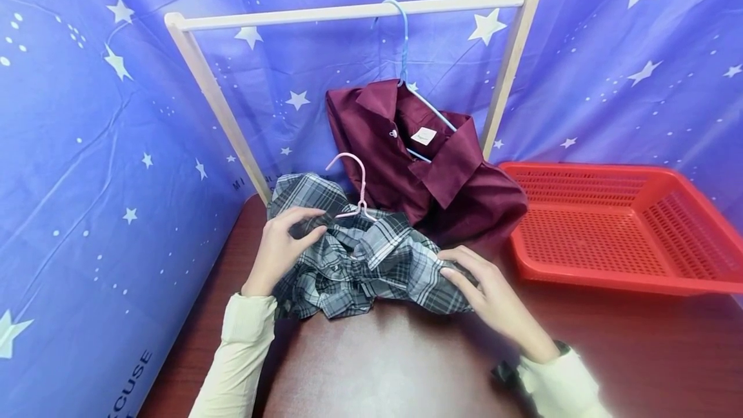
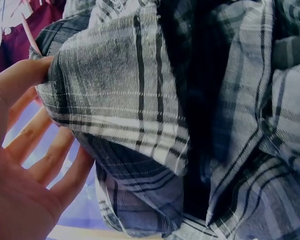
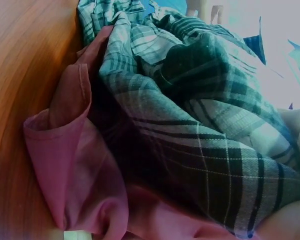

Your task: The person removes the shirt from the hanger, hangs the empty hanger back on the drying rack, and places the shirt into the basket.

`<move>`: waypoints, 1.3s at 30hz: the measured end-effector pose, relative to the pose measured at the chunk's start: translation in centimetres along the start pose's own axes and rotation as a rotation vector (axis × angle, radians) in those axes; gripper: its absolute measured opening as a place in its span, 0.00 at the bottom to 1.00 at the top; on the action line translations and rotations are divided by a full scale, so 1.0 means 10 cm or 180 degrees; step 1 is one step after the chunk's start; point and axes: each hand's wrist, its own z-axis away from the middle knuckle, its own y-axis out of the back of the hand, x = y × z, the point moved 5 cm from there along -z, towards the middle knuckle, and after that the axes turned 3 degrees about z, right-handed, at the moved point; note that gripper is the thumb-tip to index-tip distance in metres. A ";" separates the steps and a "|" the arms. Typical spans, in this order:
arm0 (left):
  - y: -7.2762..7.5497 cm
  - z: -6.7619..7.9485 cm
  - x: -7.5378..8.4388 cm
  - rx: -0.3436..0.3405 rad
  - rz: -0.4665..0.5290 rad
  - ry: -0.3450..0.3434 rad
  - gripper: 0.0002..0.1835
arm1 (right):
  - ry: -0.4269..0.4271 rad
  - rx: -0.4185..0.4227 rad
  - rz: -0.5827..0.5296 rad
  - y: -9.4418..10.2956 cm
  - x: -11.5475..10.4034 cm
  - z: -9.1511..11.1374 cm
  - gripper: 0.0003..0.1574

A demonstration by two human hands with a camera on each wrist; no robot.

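Note:
A grey, black and white plaid shirt [image 1: 377,276] is bunched around a pink hanger [image 1: 361,179], whose hook sticks up from the collar. My left hand [image 1: 281,247] holds the shirt at its left shoulder. In the left wrist view, the thumb lies at the edge of the plaid cloth [image 2: 105,75] and the other fingers spread behind it. On the opposite shoulder, my right hand [image 1: 484,286] pinches the fabric between thumb and fingers. Only part of that hand shows at the edge of the right wrist view, beside the plaid cloth [image 3: 190,145].
A maroon shirt [image 1: 383,140] hangs on a blue hanger [image 1: 404,44] from a wooden rack [image 1: 290,16], just behind the plaid shirt. To the right, a red plastic basket [image 1: 580,276] stands on the brown table [image 1: 371,366]. A blue star-patterned cloth [image 1: 116,147] encloses the back and left.

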 end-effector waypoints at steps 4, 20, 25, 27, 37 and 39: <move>-0.02 -0.02 0.07 0.0053 0.0022 -0.0064 0.16 | -0.0010 -0.0017 -0.0024 -0.01 -0.01 -0.01 0.17; -0.08 -0.12 0.43 0.0403 -0.0004 -0.0430 0.14 | 0.0080 -0.0121 -0.0020 -0.08 -0.08 -0.06 0.17; -0.10 -0.17 0.55 0.0572 -0.0070 -0.0488 0.15 | 0.0160 -0.0081 0.0033 -0.12 -0.10 -0.08 0.17; -0.11 -0.18 0.56 0.0591 -0.0086 -0.0486 0.15 | 0.0172 -0.0069 0.0046 -0.14 -0.10 -0.08 0.17; -0.14 -0.16 0.52 0.0556 -0.0242 -0.0435 0.14 | 0.0016 -0.0166 0.0293 -0.09 -0.20 -0.12 0.18; -0.14 -0.15 0.50 0.0554 -0.0215 -0.0420 0.13 | 0.0022 -0.0150 0.0283 -0.03 -0.26 -0.16 0.22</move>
